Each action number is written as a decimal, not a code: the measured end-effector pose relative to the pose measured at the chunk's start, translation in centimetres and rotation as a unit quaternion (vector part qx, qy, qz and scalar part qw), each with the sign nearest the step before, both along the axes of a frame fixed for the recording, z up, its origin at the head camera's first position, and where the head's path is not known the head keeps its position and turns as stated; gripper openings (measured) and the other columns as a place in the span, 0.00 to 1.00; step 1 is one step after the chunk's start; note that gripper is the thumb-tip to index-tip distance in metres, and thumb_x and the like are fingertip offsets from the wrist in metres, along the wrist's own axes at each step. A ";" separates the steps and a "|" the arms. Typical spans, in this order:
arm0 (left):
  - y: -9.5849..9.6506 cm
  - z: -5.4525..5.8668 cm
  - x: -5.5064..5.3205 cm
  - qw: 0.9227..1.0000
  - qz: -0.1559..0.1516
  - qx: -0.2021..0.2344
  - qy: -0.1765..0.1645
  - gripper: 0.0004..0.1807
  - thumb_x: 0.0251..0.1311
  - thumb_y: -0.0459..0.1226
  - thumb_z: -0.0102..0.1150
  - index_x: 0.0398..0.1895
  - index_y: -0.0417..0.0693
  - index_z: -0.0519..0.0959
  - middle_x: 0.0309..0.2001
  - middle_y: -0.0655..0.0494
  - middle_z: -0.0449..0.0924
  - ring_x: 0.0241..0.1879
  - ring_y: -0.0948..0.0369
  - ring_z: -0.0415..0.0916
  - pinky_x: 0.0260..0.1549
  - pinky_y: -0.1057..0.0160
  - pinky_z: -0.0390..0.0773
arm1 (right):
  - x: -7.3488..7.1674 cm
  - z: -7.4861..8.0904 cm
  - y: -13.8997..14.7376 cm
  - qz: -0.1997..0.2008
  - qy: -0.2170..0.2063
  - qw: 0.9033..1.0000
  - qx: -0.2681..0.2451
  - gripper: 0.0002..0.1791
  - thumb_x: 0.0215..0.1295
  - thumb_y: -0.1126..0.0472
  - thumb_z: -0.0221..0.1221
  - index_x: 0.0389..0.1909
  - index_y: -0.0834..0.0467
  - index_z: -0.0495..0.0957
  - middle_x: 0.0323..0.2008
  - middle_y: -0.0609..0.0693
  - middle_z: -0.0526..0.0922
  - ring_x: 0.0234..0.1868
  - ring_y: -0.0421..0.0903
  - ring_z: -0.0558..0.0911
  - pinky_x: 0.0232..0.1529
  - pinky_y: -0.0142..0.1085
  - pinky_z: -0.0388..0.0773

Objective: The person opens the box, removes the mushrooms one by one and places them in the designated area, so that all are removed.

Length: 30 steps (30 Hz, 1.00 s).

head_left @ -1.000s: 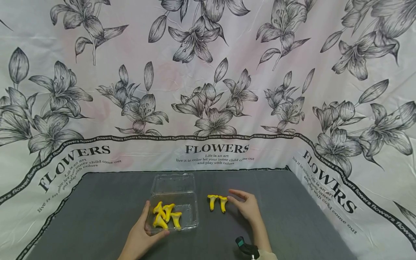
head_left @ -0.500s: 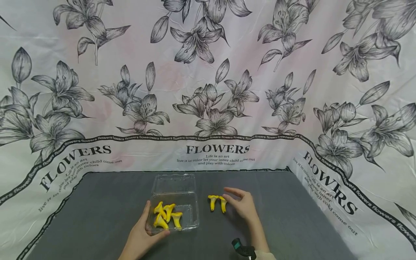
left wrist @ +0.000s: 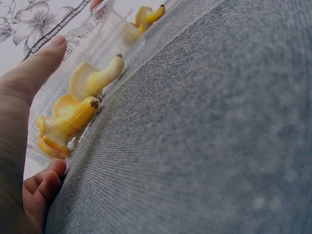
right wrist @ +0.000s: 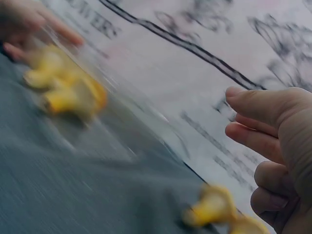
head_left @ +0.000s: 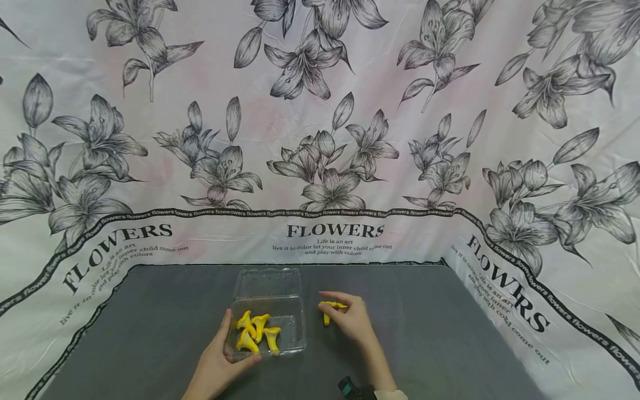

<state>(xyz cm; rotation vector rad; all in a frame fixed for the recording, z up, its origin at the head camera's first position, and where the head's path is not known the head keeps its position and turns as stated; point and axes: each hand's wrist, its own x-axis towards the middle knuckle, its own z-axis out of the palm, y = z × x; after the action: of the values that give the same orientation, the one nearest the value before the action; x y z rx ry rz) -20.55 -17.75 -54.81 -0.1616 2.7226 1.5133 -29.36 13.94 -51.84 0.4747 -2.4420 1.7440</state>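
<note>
Mushrooms (head_left: 271, 336) — four in one box (head_left: 291, 328), two outside; left hand (head_left: 219, 358) grips box — right hand (head_left: 352, 318), grip parted, empty

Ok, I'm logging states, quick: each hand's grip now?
Left hand: holding the clear box.
Right hand: open, holding nothing, near the loose yellow mushrooms.

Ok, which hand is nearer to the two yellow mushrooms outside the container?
Right. The right hand is close to the two yellow mushrooms, partly hiding them in the head view; the left hand is farther off, gripping the clear container by its left side.
</note>
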 end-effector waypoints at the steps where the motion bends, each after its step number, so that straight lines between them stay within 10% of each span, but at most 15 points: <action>1: 0.0 0.0 0.0 1.000 0.000 0.000 0.000 0.76 0.48 0.60 0.83 0.89 0.57 0.38 0.19 0.61 0.59 0.19 0.64 0.56 0.22 0.65 0.65 | 0.1 0.2 -0.6 0.010 0.002 1.000 0.000 0.18 0.68 0.59 0.73 0.56 0.60 0.89 0.39 0.57 0.89 0.22 0.33 0.76 0.24 0.26 0.70; 6: 0.0 -0.2 -0.2 1.000 -0.002 0.002 0.007 0.75 0.48 0.59 0.83 0.89 0.56 0.38 0.21 0.60 0.62 0.20 0.63 0.58 0.22 0.65 0.66 | 0.7 0.9 -3.6 0.070 0.010 0.997 0.006 0.19 0.68 0.58 0.73 0.57 0.59 0.89 0.26 0.56 0.84 0.08 0.27 0.52 0.14 0.26 0.56; 16: -0.1 -0.4 -0.1 1.000 -0.003 0.005 0.009 0.74 0.50 0.59 0.82 0.89 0.55 0.38 0.23 0.58 0.65 0.19 0.63 0.60 0.22 0.65 0.68 | 1.0 0.9 -7.5 0.143 0.012 0.990 -0.011 0.18 0.70 0.60 0.71 0.57 0.62 0.88 0.49 0.66 0.89 0.07 0.28 0.54 0.13 0.26 0.58; 30: -0.2 -0.3 -0.1 1.000 -0.003 0.009 0.007 0.74 0.50 0.58 0.83 0.89 0.57 0.39 0.26 0.57 0.65 0.20 0.63 0.60 0.23 0.65 0.67 | 2.0 1.3 -8.5 0.101 0.050 0.991 0.070 0.15 0.66 0.60 0.74 0.51 0.58 0.91 0.08 0.48 0.71 0.07 0.28 0.52 0.12 0.24 0.54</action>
<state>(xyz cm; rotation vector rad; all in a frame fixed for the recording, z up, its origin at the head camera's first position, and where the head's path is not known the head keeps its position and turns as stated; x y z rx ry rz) -20.68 -17.91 -55.16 -0.1438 2.7157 1.5440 -27.38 5.47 -50.51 0.8295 -2.5312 1.5773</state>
